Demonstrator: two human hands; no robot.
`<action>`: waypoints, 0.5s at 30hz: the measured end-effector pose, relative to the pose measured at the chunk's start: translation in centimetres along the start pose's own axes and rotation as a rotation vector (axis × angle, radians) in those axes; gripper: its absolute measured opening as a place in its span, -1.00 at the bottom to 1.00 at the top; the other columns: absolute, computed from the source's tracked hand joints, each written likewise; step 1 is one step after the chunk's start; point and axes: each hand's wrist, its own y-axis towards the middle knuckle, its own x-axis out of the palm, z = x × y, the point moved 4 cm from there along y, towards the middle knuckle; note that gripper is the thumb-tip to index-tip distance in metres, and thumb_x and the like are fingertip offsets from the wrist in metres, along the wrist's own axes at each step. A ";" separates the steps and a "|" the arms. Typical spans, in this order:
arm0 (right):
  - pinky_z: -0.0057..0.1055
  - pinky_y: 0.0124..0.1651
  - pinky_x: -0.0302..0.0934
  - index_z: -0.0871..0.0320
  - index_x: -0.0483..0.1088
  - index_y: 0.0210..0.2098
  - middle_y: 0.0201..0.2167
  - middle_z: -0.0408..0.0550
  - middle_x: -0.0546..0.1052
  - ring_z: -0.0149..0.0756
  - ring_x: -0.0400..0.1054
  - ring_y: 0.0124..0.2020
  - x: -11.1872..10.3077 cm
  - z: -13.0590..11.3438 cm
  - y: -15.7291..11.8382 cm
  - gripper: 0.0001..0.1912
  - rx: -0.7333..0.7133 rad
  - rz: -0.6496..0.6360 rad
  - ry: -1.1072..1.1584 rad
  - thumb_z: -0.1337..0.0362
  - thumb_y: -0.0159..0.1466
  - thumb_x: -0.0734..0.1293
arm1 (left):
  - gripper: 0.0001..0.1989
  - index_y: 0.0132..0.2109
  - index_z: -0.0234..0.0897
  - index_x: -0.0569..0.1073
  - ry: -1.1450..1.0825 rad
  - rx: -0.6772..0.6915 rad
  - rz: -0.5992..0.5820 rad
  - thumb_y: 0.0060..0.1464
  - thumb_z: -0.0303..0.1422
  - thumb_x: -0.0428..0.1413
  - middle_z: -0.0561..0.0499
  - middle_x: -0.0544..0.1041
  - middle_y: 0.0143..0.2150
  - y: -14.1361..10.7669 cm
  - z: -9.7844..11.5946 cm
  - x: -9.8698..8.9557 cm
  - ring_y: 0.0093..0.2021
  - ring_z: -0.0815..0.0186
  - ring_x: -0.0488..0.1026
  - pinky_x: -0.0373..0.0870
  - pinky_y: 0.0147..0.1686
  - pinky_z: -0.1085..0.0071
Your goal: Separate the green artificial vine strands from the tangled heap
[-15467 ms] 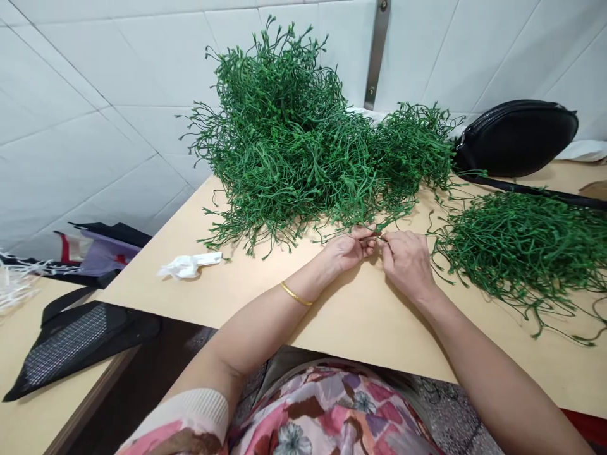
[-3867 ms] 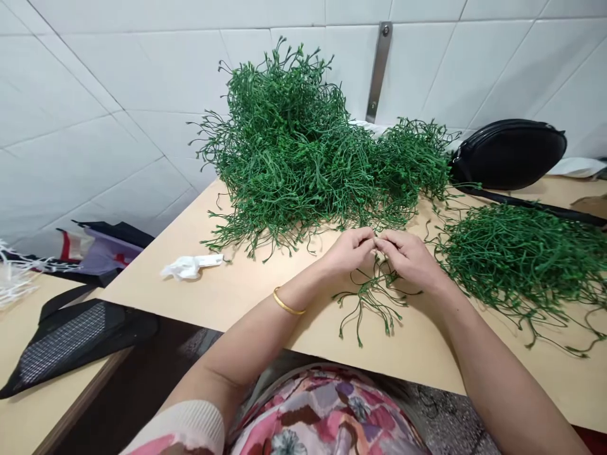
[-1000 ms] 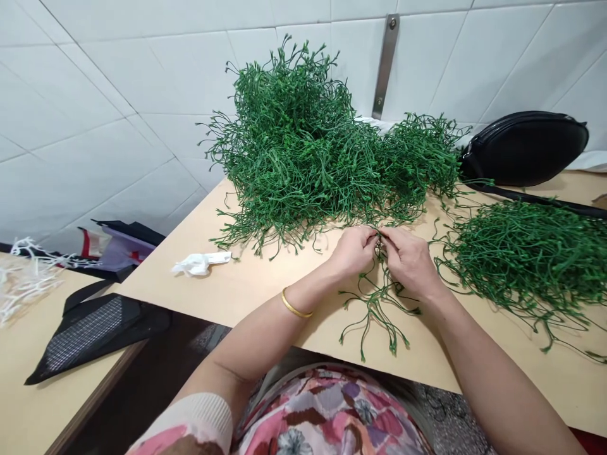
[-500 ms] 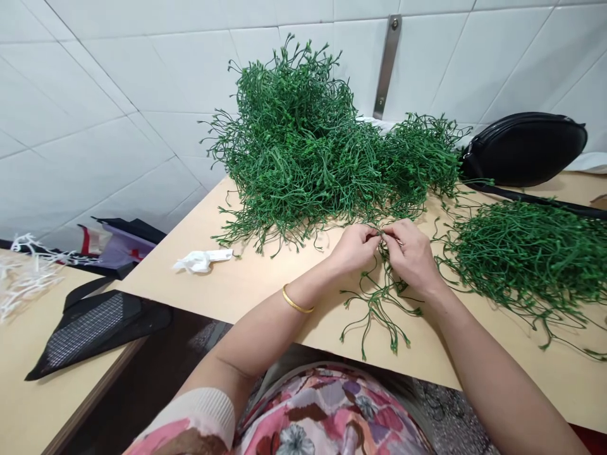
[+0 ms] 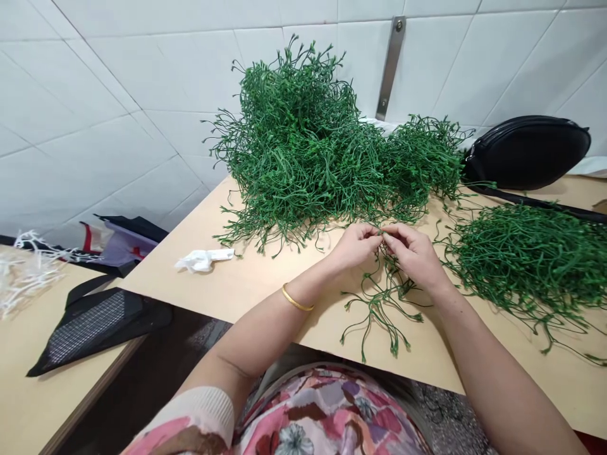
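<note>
Both hands meet at the top of a small bunch of green stems.
The left hand and right hand are drawn in narrow, fingertips together, each pinching the bunch's upper end; the exact join is hidden by the fingers. Below the hands, its loose ends fan out over the table toward the person, so the bunch appears gathered only at the top. Just beyond the fingertips lies the big green heap, its stray stems crowding close and likely to tangle. A flatter green pile sits to the right of the right hand, with a black bag behind it. A crumpled white tissue lies well left of the left hand.
</note>
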 end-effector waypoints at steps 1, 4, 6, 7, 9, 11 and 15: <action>-0.43 -0.42 0.12 0.17 0.39 -0.29 -0.47 -0.12 0.41 -0.40 0.21 -0.49 0.0 0.0 0.0 -0.81 0.004 -0.001 0.016 0.24 0.19 0.21 | -0.84 -0.56 -0.34 0.26 -0.029 -0.003 -0.009 -0.08 -0.41 0.01 0.16 0.21 -0.66 0.0 0.0 0.0 -0.61 0.56 0.07 -0.02 -0.56 0.51; -0.44 -0.43 0.09 0.17 0.38 -0.38 -0.53 -0.15 0.35 -0.41 0.17 -0.51 -0.3 -0.3 0.1 -0.84 -0.053 0.053 -0.031 0.24 0.20 0.21 | -0.85 -0.54 -0.35 0.28 -0.127 -0.020 -0.070 -0.11 -0.39 0.06 0.17 0.20 -0.67 0.0 -0.1 0.2 -0.64 0.58 0.06 -0.02 -0.58 0.52; -0.43 -0.37 0.11 0.16 0.35 -0.42 -0.51 -0.13 0.35 -0.39 0.20 -0.46 -0.4 -0.8 0.0 -0.84 -0.152 0.107 -0.118 0.27 0.22 0.20 | -0.83 -0.53 -0.35 0.31 -0.207 -0.049 -0.127 -0.10 -0.35 0.08 0.15 0.22 -0.66 0.1 -0.3 0.2 -0.66 0.57 0.07 -0.02 -0.60 0.51; -0.42 -0.33 0.12 0.16 0.35 -0.43 -0.49 -0.11 0.36 -0.37 0.22 -0.42 -0.3 -1.0 -0.1 -0.84 -0.211 0.123 -0.168 0.28 0.23 0.19 | -0.78 -0.54 -0.35 0.31 -0.240 -0.064 -0.139 -0.08 -0.29 0.08 0.14 0.23 -0.67 0.2 -0.5 0.1 -0.67 0.56 0.08 -0.02 -0.61 0.50; -0.39 -0.27 0.12 0.15 0.34 -0.43 -0.46 -0.08 0.37 -0.34 0.23 -0.37 -0.2 -1.5 -0.3 -0.83 -0.315 0.121 -0.261 0.31 0.24 0.17 | -0.65 -0.59 -0.35 0.30 -0.258 -0.078 -0.107 -0.01 -0.17 0.03 0.12 0.21 -0.70 0.4 -0.8 -0.1 -0.69 0.54 0.08 -0.02 -0.63 0.49; -0.38 -0.27 0.10 0.15 0.32 -0.45 -0.47 -0.07 0.36 -0.32 0.22 -0.38 0.0 -1.6 -0.4 -0.82 -0.353 0.091 -0.314 0.31 0.25 0.16 | -0.58 -0.63 -0.34 0.28 -0.214 -0.058 -0.035 0.02 -0.12 0.01 0.12 0.17 -0.73 0.5 -1.0 -0.4 -0.70 0.54 0.06 -0.03 -0.64 0.49; -0.40 -0.35 0.08 0.15 0.27 -0.49 -0.54 -0.13 0.31 -0.37 0.18 -0.46 0.0 -0.8 -0.1 -0.78 -0.157 0.053 -0.164 0.24 0.26 0.16 | -0.59 -0.65 -0.35 0.26 -0.120 0.101 0.018 0.05 -0.20 0.03 0.10 0.22 -0.69 0.3 -0.2 0.1 -0.64 0.54 0.12 0.07 -0.57 0.50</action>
